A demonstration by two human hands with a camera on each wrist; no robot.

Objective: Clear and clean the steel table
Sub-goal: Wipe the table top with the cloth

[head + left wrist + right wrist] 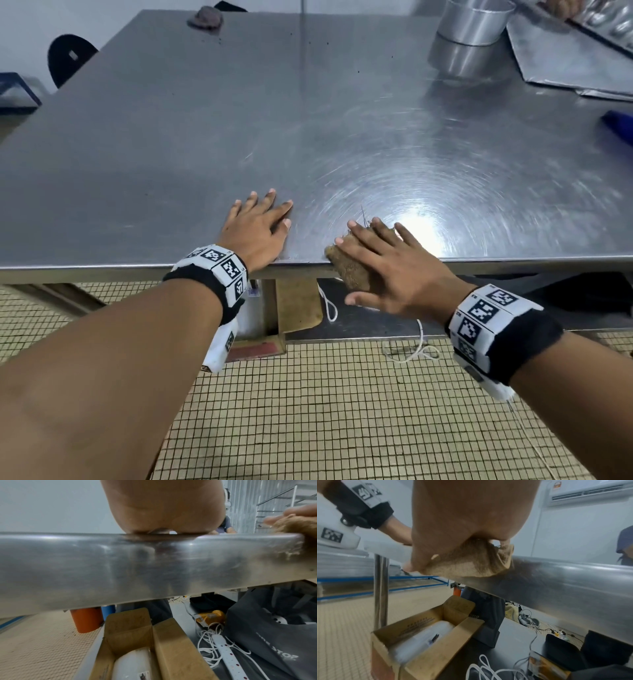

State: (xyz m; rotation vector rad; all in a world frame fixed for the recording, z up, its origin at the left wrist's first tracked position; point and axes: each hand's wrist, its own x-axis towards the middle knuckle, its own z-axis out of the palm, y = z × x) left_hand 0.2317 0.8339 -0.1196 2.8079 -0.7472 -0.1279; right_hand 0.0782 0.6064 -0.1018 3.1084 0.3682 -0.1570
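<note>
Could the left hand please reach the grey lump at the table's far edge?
Probably not without leaning: nothing blocks it, but the left hand rests at the near edge, the grey lump opposite.

Counted are two hands, left hand (255, 228) and right hand (387, 265), one brown pad (349, 269), one steel table (239, 120), one grey lump (205, 16) at 11 o'clock, one cardboard box (126, 623)

Bright, even light from above. Hard white glare on bench (423, 236) near front edge. Far right corner smeared. Wrist views soft, edges bowed, close-up parts blurred.
</note>
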